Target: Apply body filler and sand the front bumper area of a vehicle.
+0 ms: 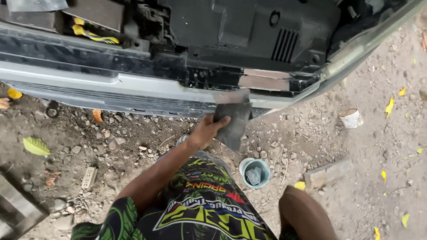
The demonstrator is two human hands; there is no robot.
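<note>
The left hand (205, 130) grips a grey sanding sheet (233, 119) against the car's silver bumper (133, 91) — one patch looks dulled, perhaps, most remains glossy (a blue cup (254, 172) sits below) — right hand unseen.

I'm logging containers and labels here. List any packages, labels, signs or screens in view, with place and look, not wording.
No signs or screens.
Small round teal plastic tub: on the dirt below the left hand, open, grey piece inside.
Short white cylindrical can: on the dirt at right, tan top.
Colourful printed lettering on green-and-black shorts: bottom centre.
</note>
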